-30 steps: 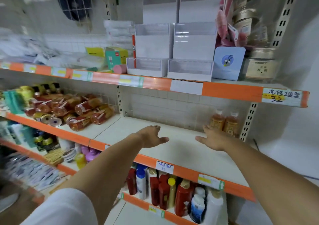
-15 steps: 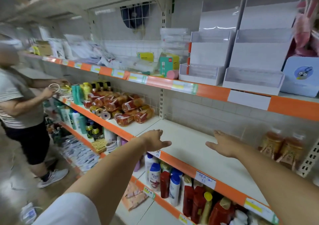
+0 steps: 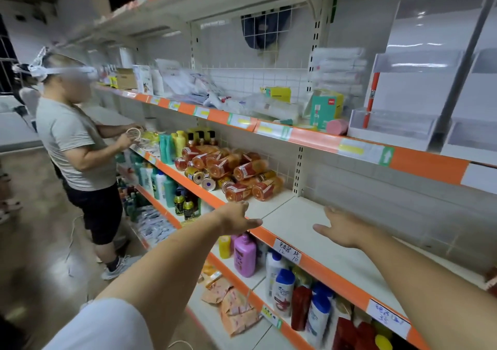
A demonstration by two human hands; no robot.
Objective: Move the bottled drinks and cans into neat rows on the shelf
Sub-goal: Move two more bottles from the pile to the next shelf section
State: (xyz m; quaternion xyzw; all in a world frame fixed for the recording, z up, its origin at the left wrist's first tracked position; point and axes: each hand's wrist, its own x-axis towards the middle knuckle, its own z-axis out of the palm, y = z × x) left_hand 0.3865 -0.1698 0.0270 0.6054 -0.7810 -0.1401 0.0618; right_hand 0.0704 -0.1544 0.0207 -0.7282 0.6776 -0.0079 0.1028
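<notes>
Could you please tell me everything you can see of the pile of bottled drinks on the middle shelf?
The pile of bottled drinks lies jumbled on the white middle shelf: clear bottles of orange liquid with red labels, most on their sides, caps toward the aisle, stacked against each other. Gold-labelled cans lie among them. Neither hand touches them.

The left hand [image 3: 236, 219] hides its fingertips; labels on the heaped bottles [image 3: 231, 171] blur unreadably.
</notes>
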